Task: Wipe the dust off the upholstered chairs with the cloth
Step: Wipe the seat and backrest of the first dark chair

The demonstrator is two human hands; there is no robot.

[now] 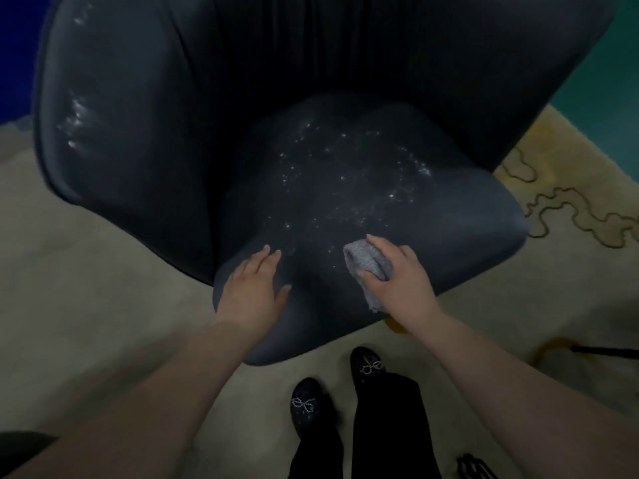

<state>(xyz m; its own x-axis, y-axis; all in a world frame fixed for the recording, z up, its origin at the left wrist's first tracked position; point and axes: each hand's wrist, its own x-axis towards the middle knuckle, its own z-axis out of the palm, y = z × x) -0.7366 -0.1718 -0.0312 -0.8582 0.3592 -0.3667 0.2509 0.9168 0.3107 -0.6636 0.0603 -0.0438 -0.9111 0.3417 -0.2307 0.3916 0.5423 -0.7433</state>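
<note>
A dark blue upholstered chair [145, 140] fills the upper view, its seat cushion [449, 223] speckled with pale dust in the middle. My right hand [401, 278] grips a bunched grey cloth [366, 259] and holds it against the front part of the seat. My left hand [252, 288] rests flat on the seat's front left corner, fingers straight and together. Pale dusty marks also show on the chair's left armrest [76, 115].
The chair stands on a beige carpet [86, 271] with a brown wavy pattern at the right [567, 202]. My feet in black shoes [307, 406] stand just in front of the seat. A dark cable [605, 352] lies at the right edge.
</note>
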